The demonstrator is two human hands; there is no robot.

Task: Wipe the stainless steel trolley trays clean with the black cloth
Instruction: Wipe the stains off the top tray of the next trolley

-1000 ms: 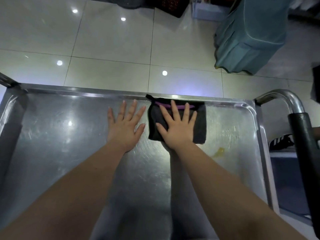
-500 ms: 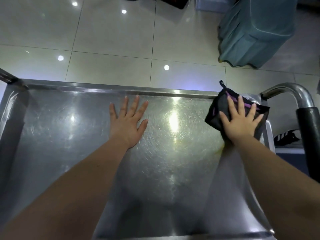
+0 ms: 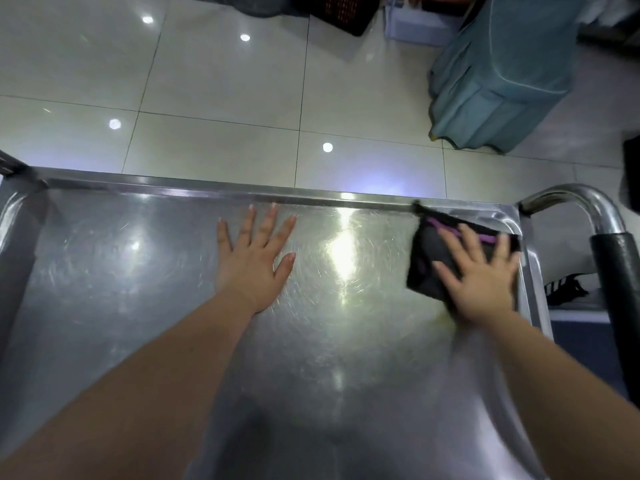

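Note:
The stainless steel trolley tray fills the lower view, scratched and shiny. A folded black cloth with a purple stripe lies in the tray's far right corner against the rim. My right hand presses flat on the cloth with fingers spread. My left hand rests flat on the bare tray near the far rim, fingers straight and spread, holding nothing. A small yellowish smear shows on the tray just beside my right wrist.
The trolley's curved steel handle with a black grip rises at the right. Beyond the tray lies a glossy tiled floor. A teal fabric-covered object and a dark basket stand on the floor further back.
My right hand slid the cloth from the tray's middle far edge to the far right corner, then shifted it slightly. The left hand stayed flat in place.

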